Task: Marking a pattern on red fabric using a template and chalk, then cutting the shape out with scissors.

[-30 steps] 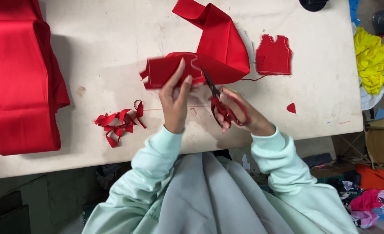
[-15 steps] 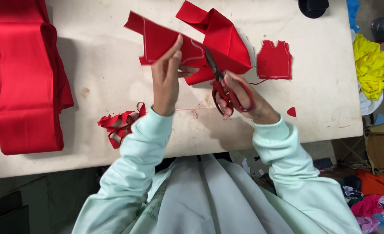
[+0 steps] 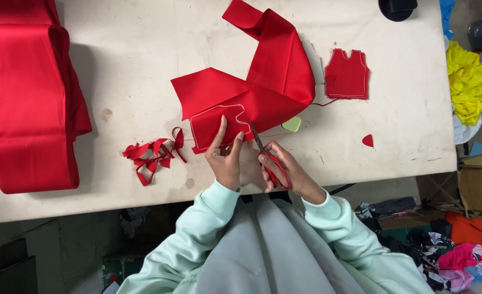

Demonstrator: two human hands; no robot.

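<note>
Your left hand (image 3: 226, 160) pins the red fabric piece (image 3: 241, 106) near the front edge of the desk (image 3: 143, 71), thumb and fingers (image 3: 220, 129) pinched on the flap that carries a pale chalk outline (image 3: 219, 122). Your right hand (image 3: 284, 174) is clenched through the red-handled scissors (image 3: 268, 160), blades pointing up at the cloth's lower edge, tips right at the marked flap. The fabric lies spread and folded across the middle of the desk, one long tail running away toward the far side. It looks light, soft and limp, with a slight sheen, so I'd judge it slides and droops easily; it wants holding close to the cutting line, just where your left fingers sit now, to keep it taut against the blades. To the left of your hands lies a tangle of red scrap strips (image 3: 154, 155), near but apart from the flap. A finished small vest-shaped cutout (image 3: 347, 74) rests to the right, a tiny red offcut (image 3: 367, 140) below it, and a pale green chalk bit (image 3: 291, 124) peeks out just beside the fabric. A big folded red cloth bundle (image 3: 28, 98) fills the left end of the desk.
</note>
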